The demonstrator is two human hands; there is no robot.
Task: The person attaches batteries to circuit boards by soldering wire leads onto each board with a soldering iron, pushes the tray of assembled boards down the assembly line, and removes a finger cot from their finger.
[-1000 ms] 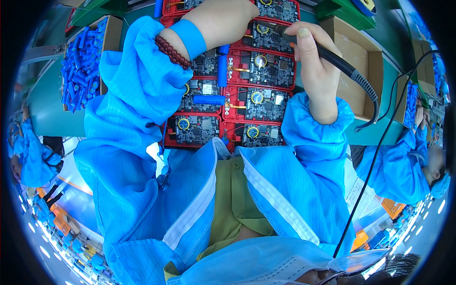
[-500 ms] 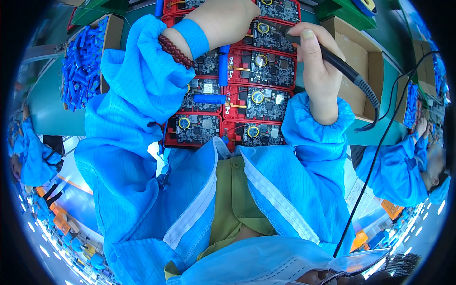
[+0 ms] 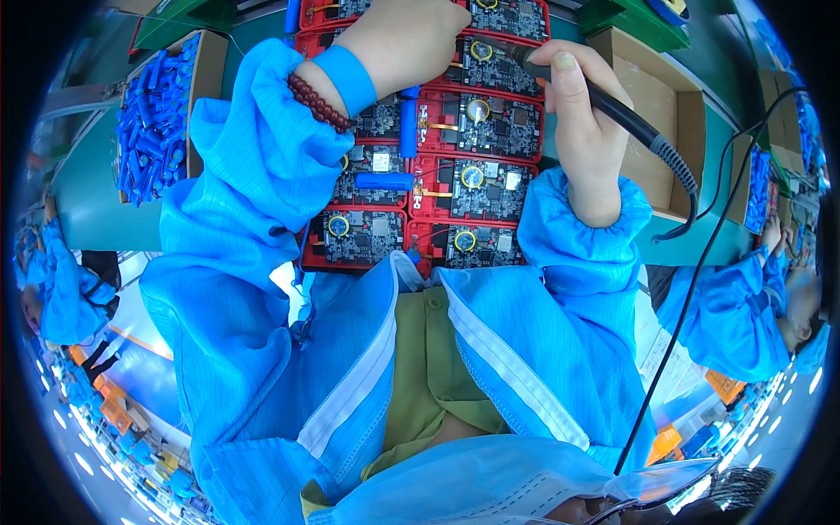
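Note:
My right hand (image 3: 582, 109) is closed around the black handle of a soldering iron (image 3: 637, 127), whose tip end points left over the boards. Over the upper part of the red housings (image 3: 437, 150), my left hand (image 3: 407, 44) is bent and closed. Its fingertips are turned away, so whatever they pinch is hidden. Beneath both hands, the housings stand in two columns, each with a dark circuit board (image 3: 512, 129) and many with a round yellow-rimmed coin cell (image 3: 478, 110). A blue cylindrical battery (image 3: 385, 181) lies across one housing, and another blue battery (image 3: 409, 129) stands between the columns.
A carton (image 3: 206, 83) of many blue batteries stands on the left of the green table (image 3: 87, 197). At right is an open cardboard box (image 3: 691, 149). The iron's black cable (image 3: 700, 271) runs down the right side. Co-workers in blue sit on both sides.
My left hand has shifted slightly left and down over the housings. My right hand keeps its grip on the soldering iron, almost unmoved.

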